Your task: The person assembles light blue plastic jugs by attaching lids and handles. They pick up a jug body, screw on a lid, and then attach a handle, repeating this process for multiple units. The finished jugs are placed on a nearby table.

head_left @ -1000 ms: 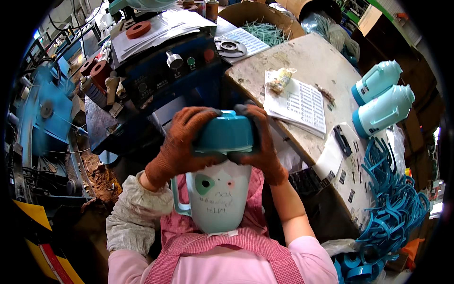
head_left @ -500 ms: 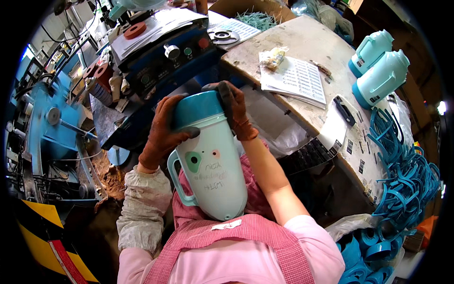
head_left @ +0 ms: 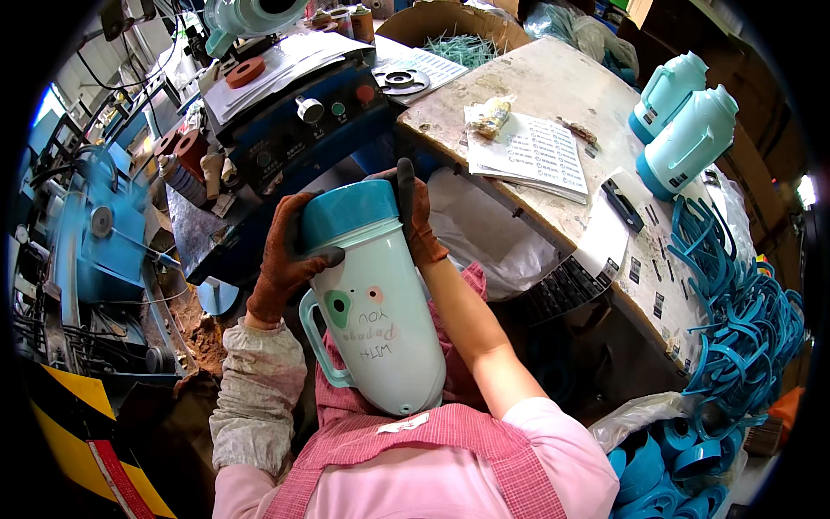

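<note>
While I hold the pale jug [head_left: 380, 320] upside down against my apron, my left hand [head_left: 281, 259] and right hand [head_left: 415, 216] clamp its teal base; gloves slipping could drop it.

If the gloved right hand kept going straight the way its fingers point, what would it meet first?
Probably the blue machine's control panel with its round knobs: the right hand, gripping the pale jug's teal base, points up-picture toward it. Depth is unclear, so it might pass in front.
</note>
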`<action>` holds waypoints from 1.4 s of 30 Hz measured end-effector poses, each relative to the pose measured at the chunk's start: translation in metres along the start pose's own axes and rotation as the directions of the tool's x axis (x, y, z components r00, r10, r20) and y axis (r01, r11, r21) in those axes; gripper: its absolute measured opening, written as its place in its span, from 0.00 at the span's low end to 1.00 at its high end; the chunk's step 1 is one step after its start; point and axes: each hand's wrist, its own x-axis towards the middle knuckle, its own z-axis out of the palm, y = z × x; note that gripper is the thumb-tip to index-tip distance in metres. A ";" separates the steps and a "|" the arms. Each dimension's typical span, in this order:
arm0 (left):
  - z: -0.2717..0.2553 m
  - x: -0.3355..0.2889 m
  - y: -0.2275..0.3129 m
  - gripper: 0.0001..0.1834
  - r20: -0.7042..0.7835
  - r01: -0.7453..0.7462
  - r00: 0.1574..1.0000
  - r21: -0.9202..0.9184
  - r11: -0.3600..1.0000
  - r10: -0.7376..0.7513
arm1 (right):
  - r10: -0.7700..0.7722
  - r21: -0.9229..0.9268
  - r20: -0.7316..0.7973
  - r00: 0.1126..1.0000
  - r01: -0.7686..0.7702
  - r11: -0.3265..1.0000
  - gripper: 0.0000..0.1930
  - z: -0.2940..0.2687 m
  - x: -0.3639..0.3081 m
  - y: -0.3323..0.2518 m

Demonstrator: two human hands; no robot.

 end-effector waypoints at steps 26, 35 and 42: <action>0.044 0.039 -0.010 0.36 0.124 -0.081 0.992 0.757 0.649 -0.022 | -0.523 -0.840 0.244 0.817 0.447 0.308 0.15 0.013 -0.002 0.002; 0.011 0.001 -0.001 0.30 0.252 -0.420 0.875 0.820 0.390 0.413 | -0.674 -0.831 -0.106 0.731 0.307 0.464 0.16 -0.177 -0.024 -0.073; 0.055 -0.056 -0.017 0.14 0.423 -0.552 0.830 0.716 0.428 0.364 | -0.441 -0.487 -0.852 -0.283 0.113 0.866 0.11 -0.518 -0.169 -0.248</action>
